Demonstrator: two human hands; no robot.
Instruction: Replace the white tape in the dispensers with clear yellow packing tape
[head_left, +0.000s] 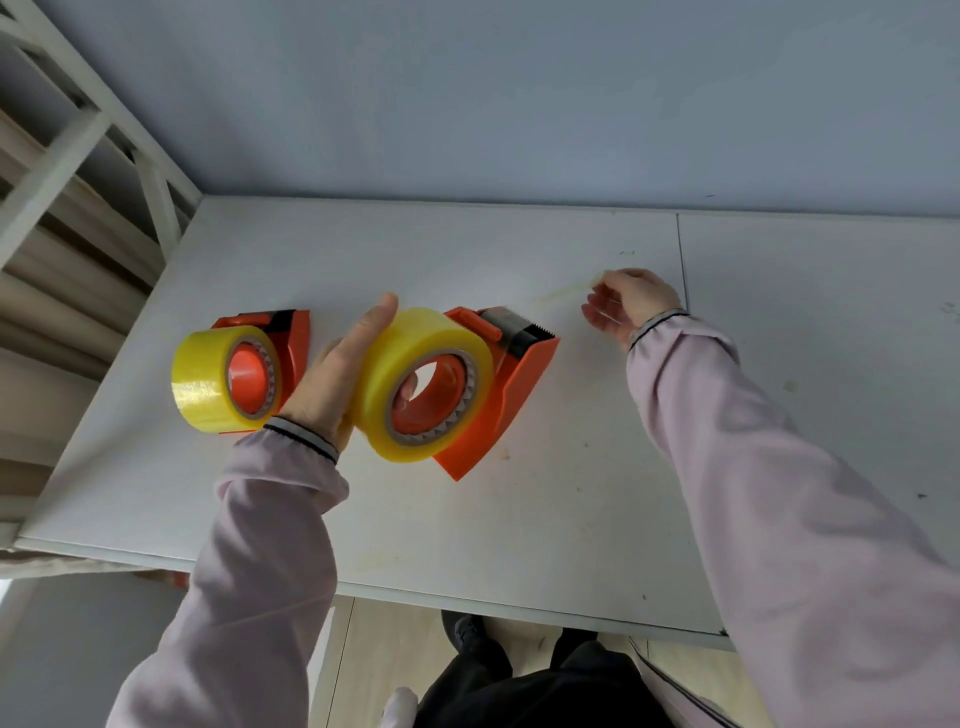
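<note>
A: Where are the dispensers?

B: Two orange dispensers sit on the white tabletop (545, 519). The left dispenser (291, 338) carries a yellow tape roll (208, 389) on its hub. The right dispenser (514, 384) lies near the middle of the tabletop, and a second yellow roll (415, 364) sits on its hub too.

A: What is the left hand doing?

B: The left hand (337, 374) lies between the two rolls. Its palm is against the side of the second roll, the thumb stretched up along the roll's outer face, and one fingertip shows through the hub opening. So the fingers are wrapped around that roll, gripping it.

A: And the right hand?

B: The right hand (631, 301) is raised to the right of the right dispenser, apart from it. Its fingers pinch the end of a pale strip of tape (566, 296) that runs down and left toward the toothed blade at the right dispenser's front end. The strip is blurred, so I cannot tell just where it ends.

A: Anything else?

B: Pale pink sleeves cover both arms. A white frame (78, 156) stands off the tabletop's left edge.
</note>
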